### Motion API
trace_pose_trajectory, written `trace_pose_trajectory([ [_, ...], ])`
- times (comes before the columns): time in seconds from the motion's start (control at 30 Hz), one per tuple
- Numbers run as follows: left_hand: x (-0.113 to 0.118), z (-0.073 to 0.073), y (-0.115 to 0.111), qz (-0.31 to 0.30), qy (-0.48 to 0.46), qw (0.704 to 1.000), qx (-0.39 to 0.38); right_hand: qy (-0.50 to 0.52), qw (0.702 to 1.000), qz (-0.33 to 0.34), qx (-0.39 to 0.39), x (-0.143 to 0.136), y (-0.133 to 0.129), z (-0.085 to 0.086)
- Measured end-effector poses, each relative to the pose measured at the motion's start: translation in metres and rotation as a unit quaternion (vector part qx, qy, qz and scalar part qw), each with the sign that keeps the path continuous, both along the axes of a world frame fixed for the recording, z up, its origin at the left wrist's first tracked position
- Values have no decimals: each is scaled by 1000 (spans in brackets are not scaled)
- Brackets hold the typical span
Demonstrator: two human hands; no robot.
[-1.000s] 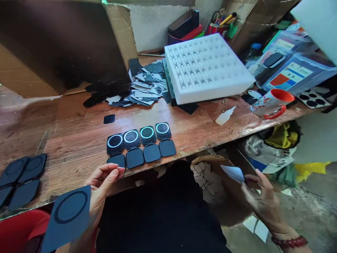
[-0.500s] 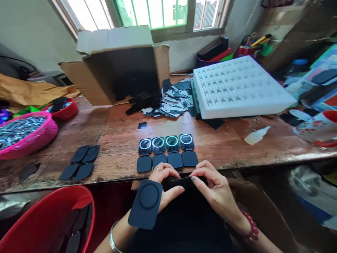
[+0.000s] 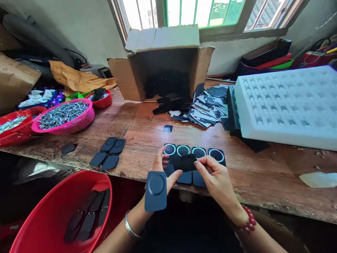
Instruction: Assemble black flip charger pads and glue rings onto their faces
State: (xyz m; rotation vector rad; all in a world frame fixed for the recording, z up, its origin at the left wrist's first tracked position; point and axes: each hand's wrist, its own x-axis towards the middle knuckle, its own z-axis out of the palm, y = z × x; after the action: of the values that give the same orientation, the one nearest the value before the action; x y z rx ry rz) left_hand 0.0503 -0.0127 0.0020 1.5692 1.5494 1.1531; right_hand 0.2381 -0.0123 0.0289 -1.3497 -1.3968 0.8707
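Note:
My right hand (image 3: 217,179) pinches a thin black sheet with a ring mark (image 3: 185,162) between thumb and fingers. My left hand (image 3: 163,168) is open beside the sheet's left end, fingers spread and thumb just below it. A dark rounded card with a ring (image 3: 156,191) lies on the back of my left hand and wrist. Just behind the hands, a row of several folding pads with white rings (image 3: 199,152) lies unfolded on the table, their flat lower halves partly hidden by my hands and the sheet.
Left on the wooden table (image 3: 142,140) are dark folding pads (image 3: 110,161) and a pink basket of metal parts (image 3: 91,119). A red tub (image 3: 28,225) holds dark pieces below. Behind stand an open carton (image 3: 118,77), a pile of cards (image 3: 207,109) and a white foam tray (image 3: 286,133).
The view has swung left. My hands have risen from the table's front edge to before the pad row. The left fingers have spread, while the right hand holds the black sheet up.

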Motion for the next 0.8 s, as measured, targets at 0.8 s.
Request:
trace_pose_trajectory([
  [0.8, -79, 23, 12, -79, -351, 883, -300, 206, 945, 25, -252, -39, 41, 4],
])
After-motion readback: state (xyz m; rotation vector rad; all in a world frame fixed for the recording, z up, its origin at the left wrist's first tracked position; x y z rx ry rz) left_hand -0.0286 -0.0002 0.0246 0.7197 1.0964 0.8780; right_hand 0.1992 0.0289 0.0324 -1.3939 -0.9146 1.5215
